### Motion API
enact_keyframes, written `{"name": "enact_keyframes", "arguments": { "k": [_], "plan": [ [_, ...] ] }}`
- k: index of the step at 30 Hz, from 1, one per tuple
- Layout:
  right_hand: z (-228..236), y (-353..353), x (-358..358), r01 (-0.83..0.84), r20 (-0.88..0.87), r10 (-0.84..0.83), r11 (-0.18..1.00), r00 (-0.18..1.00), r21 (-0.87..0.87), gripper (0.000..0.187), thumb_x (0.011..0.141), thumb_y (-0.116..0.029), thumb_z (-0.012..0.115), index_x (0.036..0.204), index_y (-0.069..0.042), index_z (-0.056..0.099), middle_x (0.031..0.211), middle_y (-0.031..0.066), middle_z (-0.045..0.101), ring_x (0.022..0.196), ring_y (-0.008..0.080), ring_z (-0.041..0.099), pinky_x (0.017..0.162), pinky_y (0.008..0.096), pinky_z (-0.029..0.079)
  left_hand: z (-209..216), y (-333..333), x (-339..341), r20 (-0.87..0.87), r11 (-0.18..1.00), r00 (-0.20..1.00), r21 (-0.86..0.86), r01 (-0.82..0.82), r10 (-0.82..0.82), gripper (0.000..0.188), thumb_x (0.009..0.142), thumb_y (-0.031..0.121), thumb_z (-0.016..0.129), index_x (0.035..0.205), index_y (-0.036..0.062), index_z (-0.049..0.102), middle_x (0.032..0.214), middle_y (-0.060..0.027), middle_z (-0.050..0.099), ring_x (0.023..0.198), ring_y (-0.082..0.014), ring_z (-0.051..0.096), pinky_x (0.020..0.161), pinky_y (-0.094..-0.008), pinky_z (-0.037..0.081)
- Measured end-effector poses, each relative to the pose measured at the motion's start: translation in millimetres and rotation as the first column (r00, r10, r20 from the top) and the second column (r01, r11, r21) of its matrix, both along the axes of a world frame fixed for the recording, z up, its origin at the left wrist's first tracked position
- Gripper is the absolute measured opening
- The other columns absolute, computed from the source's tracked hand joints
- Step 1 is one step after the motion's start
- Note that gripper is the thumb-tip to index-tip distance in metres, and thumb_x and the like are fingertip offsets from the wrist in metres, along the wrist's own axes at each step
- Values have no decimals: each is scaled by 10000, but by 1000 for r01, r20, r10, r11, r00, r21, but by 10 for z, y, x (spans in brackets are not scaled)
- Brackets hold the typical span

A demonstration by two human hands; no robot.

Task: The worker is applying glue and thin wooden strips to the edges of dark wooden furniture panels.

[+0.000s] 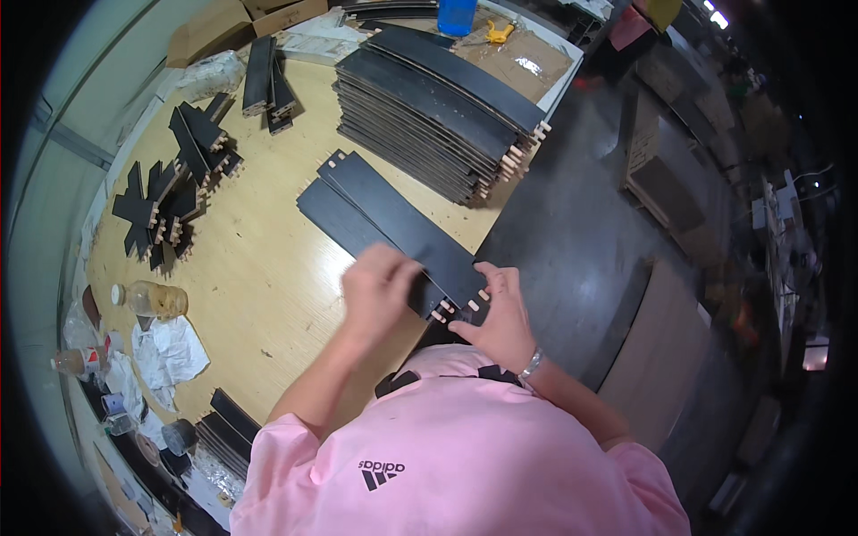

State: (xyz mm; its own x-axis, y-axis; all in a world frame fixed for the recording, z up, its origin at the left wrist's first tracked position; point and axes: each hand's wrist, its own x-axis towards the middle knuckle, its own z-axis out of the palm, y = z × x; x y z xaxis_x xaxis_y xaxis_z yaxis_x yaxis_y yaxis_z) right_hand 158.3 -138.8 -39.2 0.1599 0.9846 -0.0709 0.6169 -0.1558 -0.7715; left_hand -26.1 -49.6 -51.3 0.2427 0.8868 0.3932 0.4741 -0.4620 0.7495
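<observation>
Two long black wooden boards lie overlapped on the table in front of me, with pale dowel pegs at their ends. The upper board (402, 223) partly covers the lower board (335, 214). My right hand (503, 323) grips the upper board's near end, thumb and fingers curled around the corner beside the pegs (474, 305). Over the boards' left edge, close to the near end, is my left hand (375, 290). Its fingers are bent and smeared by motion, so whether anything is in them does not show.
A tall stack of black boards (429, 107) stands at the far right of the table (259, 259). Shorter black pieces (170, 196) lie piled at the left. Bottles (152, 299) and crumpled paper (170, 353) sit near the left edge; a blue container (456, 16) is at the back.
</observation>
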Motion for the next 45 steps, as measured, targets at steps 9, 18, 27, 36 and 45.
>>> {"name": "enact_keyframes", "arguments": {
  "k": [9,18,27,36,45],
  "plan": [
    [-138,21,49,65,-284,-25,989,958,130,287,875,-136,616,1110,25,587,923,111,609,691,188,621,595,282,514,83,382,-494,243,958,927,-109,-265,284,93,767,-19,706,737,-12,619,678,-101,547,582,-196,537,541,-304,419],
    [-325,-154,222,-94,-932,-199,967,302,-237,340,1003,-190,347,1100,72,540,858,211,666,598,196,613,536,303,522,73,-253,315,-64,943,966,210,257,-249,169,684,77,743,745,49,588,710,-88,512,639,-271,548,536,-383,443],
    [-439,-189,280,-181,-956,-180,958,229,-224,322,1016,-166,333,1101,65,541,858,227,652,616,195,613,550,316,518,64,-239,278,-185,926,942,207,315,-280,154,712,105,710,769,76,570,734,-69,491,697,-247,551,570,-365,445],
    [-566,-148,221,-146,-910,-265,935,320,-323,307,1009,-208,351,1091,37,518,821,211,652,593,211,615,530,327,516,-200,1315,-351,-318,917,864,215,-336,391,57,752,37,624,797,70,614,809,-127,616,798,-330,614,673,-438,486],
    [-587,-134,265,-123,-921,-302,933,246,-339,455,1048,-336,308,1080,40,563,815,197,658,644,217,644,555,307,535,-57,21,240,-347,865,827,78,495,-442,135,664,53,653,787,95,615,797,-104,604,773,-317,602,623,-428,485]
  ]
}}
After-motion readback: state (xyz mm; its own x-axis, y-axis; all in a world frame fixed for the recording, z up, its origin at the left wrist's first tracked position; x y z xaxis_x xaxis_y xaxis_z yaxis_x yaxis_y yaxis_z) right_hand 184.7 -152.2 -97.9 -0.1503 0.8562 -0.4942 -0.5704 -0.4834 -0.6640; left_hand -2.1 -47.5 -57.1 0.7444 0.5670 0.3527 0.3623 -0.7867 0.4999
